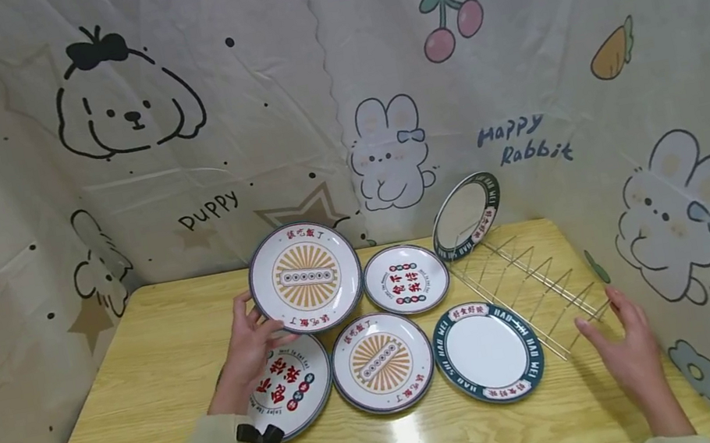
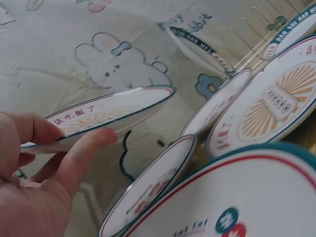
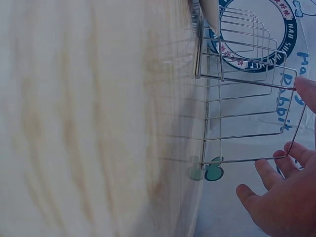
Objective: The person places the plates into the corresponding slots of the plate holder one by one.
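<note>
My left hand (image 1: 253, 350) grips the edge of a white plate (image 1: 305, 278) with an orange sunburst, raised and tilted above the table; the left wrist view shows thumb and fingers pinching its rim. Below that hand lies a plate with red characters (image 1: 295, 390), partly covered by the hand and wrist. My right hand (image 1: 631, 355) holds the near end of a wire plate rack (image 3: 242, 116), its thumb and fingertips at the end wires. At the rack's far end a green-rimmed plate (image 1: 467, 217) stands on edge, leaning.
Beside the rack lies another green-rimmed plate (image 1: 488, 352). A second sunburst plate (image 1: 383, 363) lies in the middle, with a smaller red-character plate (image 1: 406, 280) behind it. Printed cloth (image 1: 278, 108) hangs along the back and sides of the wooden table (image 1: 167, 326).
</note>
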`<action>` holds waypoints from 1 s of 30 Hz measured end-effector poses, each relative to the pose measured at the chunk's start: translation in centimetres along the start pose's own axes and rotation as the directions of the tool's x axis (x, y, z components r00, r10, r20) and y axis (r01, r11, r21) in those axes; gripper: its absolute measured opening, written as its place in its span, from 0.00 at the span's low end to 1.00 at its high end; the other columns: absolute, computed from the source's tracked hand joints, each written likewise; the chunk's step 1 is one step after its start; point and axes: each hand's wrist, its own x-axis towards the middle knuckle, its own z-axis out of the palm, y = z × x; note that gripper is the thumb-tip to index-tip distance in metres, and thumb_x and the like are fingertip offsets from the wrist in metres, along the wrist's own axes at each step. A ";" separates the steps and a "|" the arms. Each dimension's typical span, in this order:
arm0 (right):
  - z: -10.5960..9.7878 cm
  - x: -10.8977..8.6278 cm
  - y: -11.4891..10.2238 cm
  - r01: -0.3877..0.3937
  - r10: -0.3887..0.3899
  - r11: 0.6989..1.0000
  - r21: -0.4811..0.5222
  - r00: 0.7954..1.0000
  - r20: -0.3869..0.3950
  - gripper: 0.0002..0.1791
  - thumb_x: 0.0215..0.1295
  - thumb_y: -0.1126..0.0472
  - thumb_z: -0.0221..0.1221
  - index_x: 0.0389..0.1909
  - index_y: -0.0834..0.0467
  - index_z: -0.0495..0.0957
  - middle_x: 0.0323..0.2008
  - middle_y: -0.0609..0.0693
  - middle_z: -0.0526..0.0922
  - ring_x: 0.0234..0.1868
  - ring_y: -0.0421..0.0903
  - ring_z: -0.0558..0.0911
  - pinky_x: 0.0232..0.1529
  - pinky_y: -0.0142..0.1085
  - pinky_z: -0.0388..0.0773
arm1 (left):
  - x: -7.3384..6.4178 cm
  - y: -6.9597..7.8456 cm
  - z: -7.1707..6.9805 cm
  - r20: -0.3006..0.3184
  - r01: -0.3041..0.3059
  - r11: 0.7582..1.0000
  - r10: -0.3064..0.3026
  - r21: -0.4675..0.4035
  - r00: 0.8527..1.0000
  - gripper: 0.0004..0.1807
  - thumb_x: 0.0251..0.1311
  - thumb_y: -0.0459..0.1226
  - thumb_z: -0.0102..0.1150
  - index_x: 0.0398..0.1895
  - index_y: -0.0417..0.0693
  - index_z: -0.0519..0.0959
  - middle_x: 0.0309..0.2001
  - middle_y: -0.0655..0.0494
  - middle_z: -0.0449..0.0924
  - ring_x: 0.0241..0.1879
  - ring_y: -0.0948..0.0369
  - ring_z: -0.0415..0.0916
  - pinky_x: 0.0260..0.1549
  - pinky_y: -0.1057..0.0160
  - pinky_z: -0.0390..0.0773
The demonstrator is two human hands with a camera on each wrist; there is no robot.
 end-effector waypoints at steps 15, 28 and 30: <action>0.0 0.0 0.0 0.017 -0.017 1.000 0.000 1.000 -0.006 0.49 0.74 0.41 0.60 0.84 0.51 0.43 0.81 0.66 0.47 0.78 0.71 0.55 0.73 0.75 0.52 | 0.5 -0.4 4.5 0.117 -0.009 1.000 0.007 0.017 0.993 0.38 0.66 0.20 0.55 0.71 0.57 0.54 0.69 0.44 0.65 0.54 0.60 0.80 0.45 0.54 0.91; -0.1 0.1 -0.1 0.014 -0.014 1.000 0.010 1.000 0.001 0.49 0.74 0.42 0.60 0.85 0.50 0.42 0.82 0.66 0.46 0.79 0.71 0.54 0.75 0.74 0.50 | 0.8 -0.2 6.9 0.201 -0.135 0.991 0.129 0.017 0.971 0.36 0.63 0.20 0.60 0.70 0.47 0.56 0.66 0.45 0.66 0.59 0.61 0.76 0.46 0.61 0.90; -0.1 0.1 0.0 0.014 -0.014 1.000 0.012 1.000 -0.002 0.49 0.74 0.43 0.60 0.84 0.50 0.42 0.82 0.66 0.46 0.79 0.70 0.54 0.75 0.74 0.49 | 0.9 -0.2 7.3 0.212 -0.142 0.990 0.136 0.013 0.968 0.36 0.64 0.20 0.60 0.69 0.47 0.57 0.67 0.45 0.66 0.59 0.61 0.76 0.47 0.62 0.90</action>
